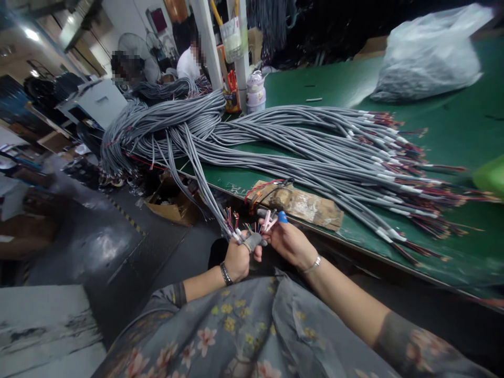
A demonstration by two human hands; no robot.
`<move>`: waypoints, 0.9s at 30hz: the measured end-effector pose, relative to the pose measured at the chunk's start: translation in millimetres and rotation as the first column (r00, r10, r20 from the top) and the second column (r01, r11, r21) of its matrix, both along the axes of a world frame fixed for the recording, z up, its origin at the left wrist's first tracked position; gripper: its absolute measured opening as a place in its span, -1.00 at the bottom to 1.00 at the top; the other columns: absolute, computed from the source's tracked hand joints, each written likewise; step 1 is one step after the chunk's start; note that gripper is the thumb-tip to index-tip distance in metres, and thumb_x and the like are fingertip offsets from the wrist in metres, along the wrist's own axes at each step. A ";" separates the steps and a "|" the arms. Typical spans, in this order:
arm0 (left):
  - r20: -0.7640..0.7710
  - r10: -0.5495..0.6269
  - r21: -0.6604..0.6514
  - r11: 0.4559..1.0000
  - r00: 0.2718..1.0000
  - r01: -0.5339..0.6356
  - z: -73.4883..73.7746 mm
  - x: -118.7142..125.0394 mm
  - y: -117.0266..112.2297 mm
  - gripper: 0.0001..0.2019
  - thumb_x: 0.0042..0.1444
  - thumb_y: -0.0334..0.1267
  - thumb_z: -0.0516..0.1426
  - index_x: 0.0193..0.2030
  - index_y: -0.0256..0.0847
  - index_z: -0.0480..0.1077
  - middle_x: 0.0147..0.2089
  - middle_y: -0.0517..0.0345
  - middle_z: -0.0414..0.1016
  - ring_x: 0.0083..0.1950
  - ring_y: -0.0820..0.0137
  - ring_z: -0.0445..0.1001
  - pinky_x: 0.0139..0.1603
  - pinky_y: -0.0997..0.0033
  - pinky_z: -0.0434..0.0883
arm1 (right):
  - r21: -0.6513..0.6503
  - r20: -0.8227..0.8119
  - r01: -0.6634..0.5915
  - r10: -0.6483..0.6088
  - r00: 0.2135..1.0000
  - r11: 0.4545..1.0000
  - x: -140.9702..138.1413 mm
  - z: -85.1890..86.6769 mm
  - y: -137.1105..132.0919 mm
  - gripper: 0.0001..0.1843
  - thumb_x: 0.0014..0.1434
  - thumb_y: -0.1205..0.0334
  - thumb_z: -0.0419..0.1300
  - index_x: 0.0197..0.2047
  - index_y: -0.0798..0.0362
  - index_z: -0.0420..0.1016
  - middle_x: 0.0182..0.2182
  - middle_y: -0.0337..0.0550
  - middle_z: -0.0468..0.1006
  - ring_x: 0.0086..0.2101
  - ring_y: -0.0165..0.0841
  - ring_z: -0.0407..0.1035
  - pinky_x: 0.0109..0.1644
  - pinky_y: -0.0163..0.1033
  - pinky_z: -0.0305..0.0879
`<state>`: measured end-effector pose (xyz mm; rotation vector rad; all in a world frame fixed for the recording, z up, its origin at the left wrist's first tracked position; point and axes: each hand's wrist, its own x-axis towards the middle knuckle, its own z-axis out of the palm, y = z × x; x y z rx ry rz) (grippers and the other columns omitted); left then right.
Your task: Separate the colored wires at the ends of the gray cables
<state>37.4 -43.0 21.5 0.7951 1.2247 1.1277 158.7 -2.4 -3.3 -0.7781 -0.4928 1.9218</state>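
My left hand [238, 258] is closed around the ends of several grey cables [210, 197], with a grey cover on its thumb. Short coloured wires [233, 218] fan out above the fist, past white bands on the cables. Close beside it on the right, my right hand [290, 242] pinches a small pink clip-like piece [269, 221] near the wire ends. One of its fingers wears a blue finger cover [282, 217]. Exactly where the right fingertips meet the wires is too small to make out.
A large bundle of grey cables [275, 134] lies across the green table [338, 86], bare coloured ends to the right. A taped cardboard piece [303, 203] sits at the edge. Further back are a plastic bag [429, 58] and lilac bottle [255, 92]. An open carton [173, 207] stands below.
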 end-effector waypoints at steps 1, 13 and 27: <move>0.007 0.002 0.000 1.000 1.000 -0.002 -0.8 0.3 0.2 -0.59 -0.23 0.08 0.26 -0.64 -0.24 0.29 -0.75 0.26 0.27 -0.73 0.58 0.16 -0.70 0.53 0.14 | 0.003 0.002 -0.009 0.009 1.000 1.000 -0.8 1.0 0.2 -0.59 -0.14 -0.16 0.37 -0.40 0.00 0.55 -0.48 -0.22 0.55 -0.51 -0.41 0.30 -0.42 -0.28 0.27; 0.008 0.019 0.006 1.000 1.000 -0.019 2.8 -0.6 -0.2 -0.58 -0.23 0.09 0.27 -0.63 -0.26 0.32 -0.75 0.26 0.27 -0.74 0.59 0.16 -0.71 0.55 0.14 | 0.147 0.116 0.117 -0.135 0.984 0.982 -3.2 -6.2 -1.9 -0.53 -0.14 -0.27 0.31 -0.43 -0.01 0.57 -0.52 -0.24 0.56 -0.50 -0.39 0.35 -0.44 -0.29 0.30; -0.036 -0.016 -0.022 1.000 0.999 0.016 -1.1 -3.2 -4.0 -0.56 -0.23 0.10 0.27 -0.64 -0.28 0.33 -0.76 0.25 0.25 -0.74 0.59 0.15 -0.72 0.56 0.14 | -0.031 -0.067 0.110 -0.111 0.992 0.993 -4.1 -12.4 1.5 -0.60 -0.19 -0.15 0.41 -0.40 -0.02 0.58 -0.44 -0.24 0.59 -0.46 -0.42 0.39 -0.42 -0.35 0.35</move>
